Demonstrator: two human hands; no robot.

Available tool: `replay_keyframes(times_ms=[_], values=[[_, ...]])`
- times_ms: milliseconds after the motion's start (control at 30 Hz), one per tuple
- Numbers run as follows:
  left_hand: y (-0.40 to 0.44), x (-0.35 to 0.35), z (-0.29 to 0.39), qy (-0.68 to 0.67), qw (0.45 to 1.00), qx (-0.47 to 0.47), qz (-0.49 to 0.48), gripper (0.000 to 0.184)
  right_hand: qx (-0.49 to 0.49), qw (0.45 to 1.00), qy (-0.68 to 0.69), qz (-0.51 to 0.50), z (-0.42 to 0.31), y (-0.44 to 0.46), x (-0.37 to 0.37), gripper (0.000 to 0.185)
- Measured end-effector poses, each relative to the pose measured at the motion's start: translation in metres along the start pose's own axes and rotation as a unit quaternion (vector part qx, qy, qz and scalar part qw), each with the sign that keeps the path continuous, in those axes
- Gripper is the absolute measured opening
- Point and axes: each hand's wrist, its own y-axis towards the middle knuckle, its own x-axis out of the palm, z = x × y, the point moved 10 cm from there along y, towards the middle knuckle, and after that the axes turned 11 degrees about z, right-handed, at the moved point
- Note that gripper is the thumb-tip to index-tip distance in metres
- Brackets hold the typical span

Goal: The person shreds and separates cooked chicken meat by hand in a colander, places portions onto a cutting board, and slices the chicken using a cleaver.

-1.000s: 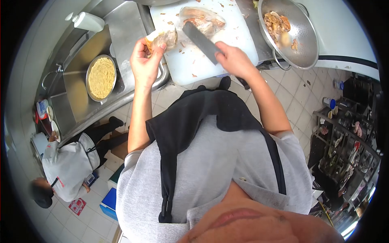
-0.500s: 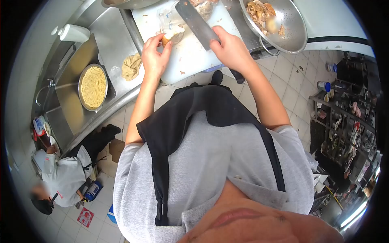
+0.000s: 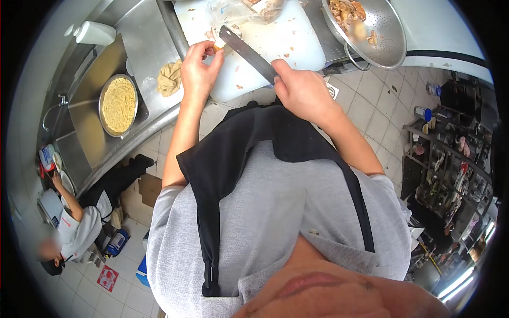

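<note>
My left hand [image 3: 200, 70] pinches a small pale and orange-brown food piece [image 3: 218, 46] at the left side of the white cutting board [image 3: 254, 58]. In my right hand [image 3: 305, 91] is a broad-bladed cleaver [image 3: 248, 54], fingers closed round it, with the blade's far end over the food piece. Part of the piece is hidden by the blade. A clear plastic bag [image 3: 265, 11] with meat in it lies at the board's far edge. Small brown scraps are scattered on the board.
A metal colander [image 3: 389, 40] with cooked meat stands right of the board. Left are a crumpled tan cloth [image 3: 169, 78], a sink with a bowl of noodles [image 3: 119, 105], and a white bottle [image 3: 95, 33]. A co-worker [image 3: 79, 230] is at lower left; a shelf rack [image 3: 450, 159] stands right.
The cleaver has swung lower and now lies over the food piece in my left hand. The co-worker's arm has stretched out toward the counter. The view has shifted slightly.
</note>
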Motion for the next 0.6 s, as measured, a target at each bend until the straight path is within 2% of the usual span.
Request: replay_keyframes(times_ms=[400,467,500,567,600], values=[[-0.004,-0.003,-0.002,0.011,1.0,0.025,0.015,0.025,-0.052,0.998,-0.04,0.001,-0.016,0.01,0.015,0.021],[-0.007,0.01,-0.04,-0.096,0.987,-0.13,-0.008,0.026,-0.056,0.997,-0.049,0.0,-0.018,0.014,0.016,0.019],[-0.003,0.011,-0.047,-0.095,0.987,-0.132,-0.006,0.026,-0.063,0.997,-0.047,0.015,-0.02,0.016,0.012,0.019],[-0.011,0.023,-0.087,-0.209,0.924,-0.317,-0.041,0.03,-0.073,0.996,-0.045,0.026,-0.022,0.019,0.011,0.019],[-0.009,0.019,-0.09,-0.209,0.924,-0.318,-0.038,0.03,-0.074,0.996,-0.048,0.029,-0.021,0.02,0.011,0.019]])
